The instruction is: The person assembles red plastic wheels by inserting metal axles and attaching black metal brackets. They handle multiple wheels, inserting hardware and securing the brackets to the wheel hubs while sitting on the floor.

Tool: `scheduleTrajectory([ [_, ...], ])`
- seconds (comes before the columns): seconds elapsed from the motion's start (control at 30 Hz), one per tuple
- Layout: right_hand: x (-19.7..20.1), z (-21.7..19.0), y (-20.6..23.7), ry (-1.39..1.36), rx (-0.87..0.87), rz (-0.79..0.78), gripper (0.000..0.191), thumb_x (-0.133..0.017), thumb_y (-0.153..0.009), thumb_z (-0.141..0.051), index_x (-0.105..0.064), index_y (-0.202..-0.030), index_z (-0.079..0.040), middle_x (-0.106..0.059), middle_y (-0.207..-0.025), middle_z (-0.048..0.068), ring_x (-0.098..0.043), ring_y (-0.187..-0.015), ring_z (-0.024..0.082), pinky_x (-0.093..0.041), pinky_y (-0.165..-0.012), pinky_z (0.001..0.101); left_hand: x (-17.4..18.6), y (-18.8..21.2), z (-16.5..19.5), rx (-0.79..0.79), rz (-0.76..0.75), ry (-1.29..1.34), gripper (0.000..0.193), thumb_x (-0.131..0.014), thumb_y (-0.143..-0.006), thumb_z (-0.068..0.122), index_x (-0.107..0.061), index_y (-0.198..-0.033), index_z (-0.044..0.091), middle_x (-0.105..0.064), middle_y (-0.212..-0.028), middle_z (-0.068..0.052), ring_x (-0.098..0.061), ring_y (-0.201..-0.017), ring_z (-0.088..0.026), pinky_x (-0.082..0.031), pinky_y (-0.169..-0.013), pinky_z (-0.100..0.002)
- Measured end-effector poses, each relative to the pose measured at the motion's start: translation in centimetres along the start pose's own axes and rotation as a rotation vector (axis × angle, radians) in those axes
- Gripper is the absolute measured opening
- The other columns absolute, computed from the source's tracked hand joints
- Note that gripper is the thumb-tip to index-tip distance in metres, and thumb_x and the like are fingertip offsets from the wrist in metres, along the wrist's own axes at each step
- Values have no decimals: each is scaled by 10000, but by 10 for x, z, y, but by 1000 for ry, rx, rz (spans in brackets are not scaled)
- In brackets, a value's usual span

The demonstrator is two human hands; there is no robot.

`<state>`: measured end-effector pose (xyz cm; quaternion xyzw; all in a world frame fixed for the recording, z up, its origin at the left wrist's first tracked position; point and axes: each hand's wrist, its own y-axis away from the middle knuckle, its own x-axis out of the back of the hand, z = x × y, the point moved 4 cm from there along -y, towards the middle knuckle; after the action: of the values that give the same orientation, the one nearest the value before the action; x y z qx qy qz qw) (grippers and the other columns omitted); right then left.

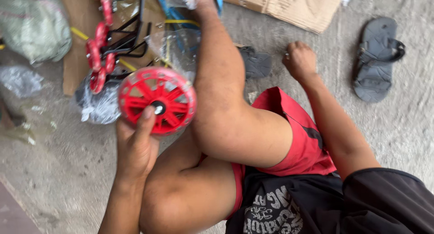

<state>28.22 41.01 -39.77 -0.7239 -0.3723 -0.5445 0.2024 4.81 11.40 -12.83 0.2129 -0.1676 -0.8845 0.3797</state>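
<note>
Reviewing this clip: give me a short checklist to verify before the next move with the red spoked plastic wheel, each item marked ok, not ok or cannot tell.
1. Left hand grips the red spoked plastic wheel, thumb by the hub: ok.
2. Wheel clear of the bent knee: cannot tell, they look to touch.
3. Right hand free: cannot tell; it is a closed fist over the concrete floor.
4. Other red wheels with the black metal frame on the brown cardboard sheet: ok.
5. Grey sandal out of the way: ok.
6. Image sharp enough to check the hub: not ok, blurred.
</note>
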Motion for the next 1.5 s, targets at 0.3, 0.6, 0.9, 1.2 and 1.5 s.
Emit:
scheduleTrajectory([
  [0.3,80,-72,-16,-924,0,-1,151,-765,-1017,-53,-645,-1019,39,-696,-983,109,-678,-938,175,-573,-926,324,5,-5,0,-51,52,-131,346,-688,-1028,288,-706,-1172,-26,-744,-1077,-46,-675,-962,-88,-568,-861,-264],
  [0.6,276,-267,-2,-521,934,169,327,-881,-793,-85,-665,-1014,23,-662,-955,137,-691,-928,313,-540,-1056,528,-15,-11,10,-113,-18,-227,385,-636,-1048,366,-741,-1138,7,-743,-948,-19,-659,-875,-58,-552,-768,-244],
  [0.9,284,-306,9,-331,927,156,262,-849,-810,-38,-701,-1016,28,-720,-1012,150,-710,-986,346,-558,-1037,484,-12,-11,0,-217,-29,-185,410,-638,-1050,394,-738,-1121,3,-736,-921,-24,-636,-866,-56,-547,-739,-251],
  [1.2,292,-308,19,-422,824,173,252,-864,-830,12,-703,-1017,62,-724,-1004,167,-730,-969,312,-599,-1056,474,-10,-10,0,-252,-78,-110,415,-638,-1053,408,-743,-1092,8,-714,-868,-28,-627,-815,-63,-540,-703,-259],
  [1.5,273,-299,23,-502,703,145,247,-874,-848,-50,-710,-991,66,-723,-978,200,-741,-936,273,-604,-844,349,-11,-2,11,-317,-166,-19,455,-698,-999,412,-730,-1198,5,-787,-1011,-83,-744,-943,-119,-623,-824,-280],
])
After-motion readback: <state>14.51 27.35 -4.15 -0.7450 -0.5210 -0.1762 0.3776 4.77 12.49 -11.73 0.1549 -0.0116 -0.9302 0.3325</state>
